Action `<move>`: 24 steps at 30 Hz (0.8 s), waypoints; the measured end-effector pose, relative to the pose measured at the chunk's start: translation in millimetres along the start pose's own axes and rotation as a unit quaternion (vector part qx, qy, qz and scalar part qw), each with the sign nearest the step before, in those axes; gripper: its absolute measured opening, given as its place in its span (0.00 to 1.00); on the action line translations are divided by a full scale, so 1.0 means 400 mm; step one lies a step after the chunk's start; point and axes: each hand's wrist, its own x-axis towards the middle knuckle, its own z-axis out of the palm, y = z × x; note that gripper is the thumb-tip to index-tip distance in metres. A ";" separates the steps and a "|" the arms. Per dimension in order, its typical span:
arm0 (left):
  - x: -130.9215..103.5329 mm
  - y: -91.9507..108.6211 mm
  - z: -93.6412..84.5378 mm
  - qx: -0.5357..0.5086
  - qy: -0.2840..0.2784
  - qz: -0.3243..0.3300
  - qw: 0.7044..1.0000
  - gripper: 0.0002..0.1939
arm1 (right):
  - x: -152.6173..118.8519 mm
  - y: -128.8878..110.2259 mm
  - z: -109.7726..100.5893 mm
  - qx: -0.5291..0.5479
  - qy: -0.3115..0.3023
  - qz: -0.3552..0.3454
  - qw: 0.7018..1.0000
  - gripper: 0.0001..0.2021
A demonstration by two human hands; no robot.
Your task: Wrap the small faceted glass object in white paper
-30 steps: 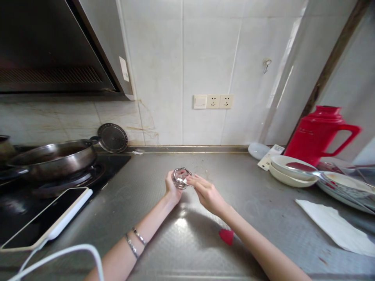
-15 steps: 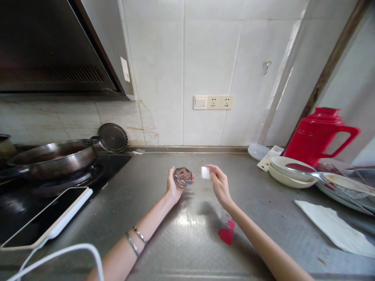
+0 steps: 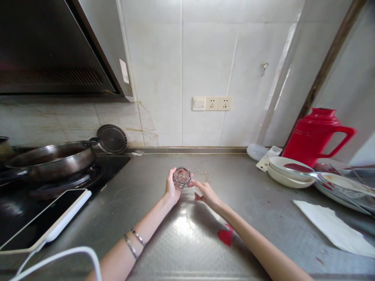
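A small clear glass dish point(image 3: 181, 177) with a dark patterned rim is held up over the steel counter by my left hand point(image 3: 173, 187), whose fingers wrap its left side and underside. My right hand point(image 3: 206, 193) is just right of the dish, its index finger stretched out to the dish's lower right edge and its other fingers curled. No white piece shows in my right hand; whether something small is hidden in it cannot be seen. Below it, a red heart-shaped piece point(image 3: 226, 235) lies on the counter point(image 3: 146, 242).
A steel pan point(image 3: 55, 160) sits on the black stove at the left, with a phone point(image 3: 43, 222) and white cable in front. To the right are a red thermos point(image 3: 313, 136), stacked bowls point(image 3: 288, 177), plates and a white napkin point(image 3: 334, 226).
My right hand has moved left and down to the dish, and the white piece it held has gone from view. My left hand and the dish have hardly moved.
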 end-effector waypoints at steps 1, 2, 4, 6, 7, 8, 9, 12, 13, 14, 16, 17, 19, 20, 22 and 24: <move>-0.003 -0.001 0.002 0.005 -0.005 -0.002 1.000 0.14 | -0.001 0.001 0.004 0.022 -0.019 0.003 1.000 0.21; -0.006 -0.002 0.003 0.009 -0.010 -0.003 1.000 0.15 | -0.002 0.004 0.008 0.041 -0.035 0.005 0.999 0.21; -0.011 -0.004 0.005 0.012 -0.022 -0.004 1.000 0.15 | -0.003 0.010 0.014 0.069 -0.054 0.004 0.996 0.23; -0.014 -0.005 0.007 0.010 -0.031 -0.006 0.999 0.15 | -0.005 0.015 0.019 0.083 -0.061 0.001 0.995 0.23; -0.014 -0.006 0.007 0.009 -0.036 -0.009 0.999 0.15 | -0.007 0.017 0.022 0.086 -0.063 -0.005 0.994 0.23; -0.014 -0.006 0.007 0.011 -0.042 -0.012 0.999 0.16 | -0.009 0.017 0.025 0.083 -0.061 -0.013 0.995 0.22; -0.013 -0.007 0.006 0.015 -0.048 -0.017 0.999 0.17 | -0.012 0.017 0.029 0.074 -0.055 -0.025 0.995 0.22; -0.007 -0.015 0.001 0.041 -0.050 -0.036 0.997 0.19 | -0.017 0.015 0.037 0.053 -0.021 -0.061 0.997 0.18; -0.004 -0.019 -0.002 0.054 -0.042 -0.034 0.997 0.19 | -0.017 0.015 0.038 0.052 -0.005 -0.065 0.997 0.17; -0.001 -0.025 -0.006 0.072 -0.033 -0.018 0.997 0.19 | -0.016 0.014 0.037 0.053 0.015 -0.065 0.996 0.16; 0.004 -0.037 -0.012 0.128 -0.022 0.042 0.991 0.17 | -0.010 0.015 0.031 0.044 0.063 -0.066 0.995 0.14; 0.006 -0.042 -0.014 0.164 -0.024 0.075 0.983 0.16 | -0.007 0.016 0.026 0.032 0.087 -0.069 0.993 0.13; 0.008 -0.045 -0.014 0.235 -0.034 0.121 0.964 0.17 | -0.002 0.019 0.016 -0.008 0.121 -0.091 0.988 0.13; 0.007 -0.042 -0.012 0.267 -0.037 0.131 0.954 0.18 | 0.000 0.021 0.011 -0.030 0.131 -0.108 0.985 0.13; 0.005 -0.028 -0.004 0.320 -0.040 0.136 0.937 0.19 | 0.002 0.023 0.005 -0.076 0.140 -0.144 0.977 0.15; 0.001 -0.010 0.005 0.374 -0.055 0.124 0.917 0.20 | 0.001 0.025 0.002 -0.123 0.140 -0.174 0.967 0.15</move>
